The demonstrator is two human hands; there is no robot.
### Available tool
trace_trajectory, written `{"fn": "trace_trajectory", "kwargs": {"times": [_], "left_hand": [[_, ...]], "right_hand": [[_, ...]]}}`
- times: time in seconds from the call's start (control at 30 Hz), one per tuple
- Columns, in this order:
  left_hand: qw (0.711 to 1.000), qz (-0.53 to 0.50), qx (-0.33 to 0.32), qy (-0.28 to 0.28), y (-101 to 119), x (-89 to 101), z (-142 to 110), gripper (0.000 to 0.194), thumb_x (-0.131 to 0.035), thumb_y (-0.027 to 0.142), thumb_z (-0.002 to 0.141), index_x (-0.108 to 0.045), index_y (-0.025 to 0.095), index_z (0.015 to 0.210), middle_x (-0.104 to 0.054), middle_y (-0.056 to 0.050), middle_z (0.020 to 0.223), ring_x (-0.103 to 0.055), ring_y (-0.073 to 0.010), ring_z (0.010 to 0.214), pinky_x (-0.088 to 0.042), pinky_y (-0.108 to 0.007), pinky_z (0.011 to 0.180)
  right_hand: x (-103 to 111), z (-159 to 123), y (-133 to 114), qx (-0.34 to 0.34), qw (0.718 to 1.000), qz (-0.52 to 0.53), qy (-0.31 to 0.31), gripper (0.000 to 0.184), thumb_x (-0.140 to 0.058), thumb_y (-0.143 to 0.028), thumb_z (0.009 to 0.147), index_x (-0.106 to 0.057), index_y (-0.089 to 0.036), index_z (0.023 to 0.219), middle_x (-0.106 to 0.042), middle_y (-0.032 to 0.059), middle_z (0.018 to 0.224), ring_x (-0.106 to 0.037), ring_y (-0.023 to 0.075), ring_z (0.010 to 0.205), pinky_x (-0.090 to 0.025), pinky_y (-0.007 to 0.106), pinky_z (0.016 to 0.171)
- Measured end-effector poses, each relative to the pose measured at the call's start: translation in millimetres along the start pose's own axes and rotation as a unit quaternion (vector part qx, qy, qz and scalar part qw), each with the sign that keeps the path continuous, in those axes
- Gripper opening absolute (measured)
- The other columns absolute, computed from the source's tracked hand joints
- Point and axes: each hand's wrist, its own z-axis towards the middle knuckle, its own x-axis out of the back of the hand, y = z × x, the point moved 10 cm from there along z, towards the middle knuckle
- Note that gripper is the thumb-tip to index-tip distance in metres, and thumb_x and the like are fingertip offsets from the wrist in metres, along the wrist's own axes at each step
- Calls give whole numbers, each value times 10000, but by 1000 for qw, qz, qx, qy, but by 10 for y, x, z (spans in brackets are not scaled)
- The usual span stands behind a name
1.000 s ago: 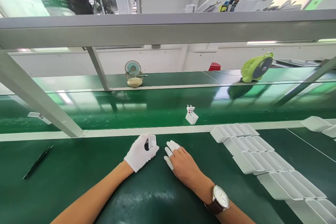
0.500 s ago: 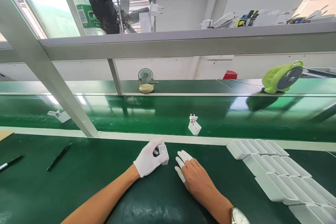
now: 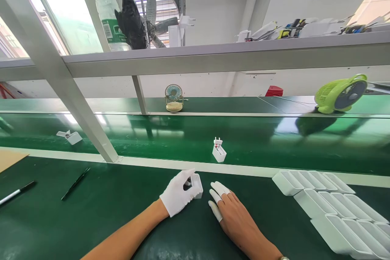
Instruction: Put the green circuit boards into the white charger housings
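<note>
Post (image 3: pixel 77 105) hides some belt (image 3: pixel 183 146) left of the charger (image 3: pixel 219 154). My left hand (image 3: pixel 180 193) grasps a case (image 3: pixel 198 185); my right hand (image 3: pixel 233 213) rests loose, trays (image 3: pixel 332 211) to its right.

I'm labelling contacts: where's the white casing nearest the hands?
Below the head view's centre, the white casing is in the gloved left hand, left of the right hand.

We are finding open room on the green surface (image 3: pixel 268 207) between our right hand (image 3: pixel 234 216) and the rows of white open-topped cases (image 3: pixel 317 202), which are blocking farther right; ahead left, a slanting metal post (image 3: pixel 87 122) is obstructing.
</note>
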Motion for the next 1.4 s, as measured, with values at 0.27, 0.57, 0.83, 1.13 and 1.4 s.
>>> {"fn": "trace_trajectory", "kwargs": {"times": [0.27,0.57,0.83,1.13,1.4], "left_hand": [[1000,-18,-13,-21,3,-31,-8,658,-740,299,712,-558,207,1337,-678,-81,1203,-666,-237,1032,-546,-422,982],[997,-68,-23,-24,64,-15,-39,647,-727,266,747,-541,197,1363,-674,-103,1266,-653,-260,1143,-486,-455,1086],[995,-92,15,-25,14,-19,-57,597,-672,274,813,-537,213,1391,-670,-99,1271,-654,-262,1138,-488,-472,1076],[971,-226,61,54,-177,176,37,469,-708,372,780,-641,137,1180,-702,-153,1201,-669,-271,1099,-509,-456,1029],[960,-254,85,84,-239,260,42,253,-698,394,760,-685,161,859,-709,-36,726,-652,-183,718,-525,-326,713]], "right_hand": [[36,33,-50,19,999,48,-2,288,-427,-112,980,-659,-131,1149,-724,138,1136,-678,260,1124,-595,428,964],[-20,16,-29,9,997,79,-12,297,-435,-116,978,-673,-155,1152,-714,129,1180,-669,262,1155,-582,461,999],[-16,20,8,-4,996,84,-29,389,-442,-173,986,-564,-165,1355,-686,144,1246,-613,285,1243,-574,469,1006],[-70,-14,62,-23,995,85,-40,364,-459,-209,988,-578,-125,1321,-651,170,1305,-584,291,1279,-569,457,1018],[-63,6,69,-28,994,97,-46,350,-465,-197,981,-613,-150,1295,-661,162,1291,-593,296,1268,-574,462,1011]]}}
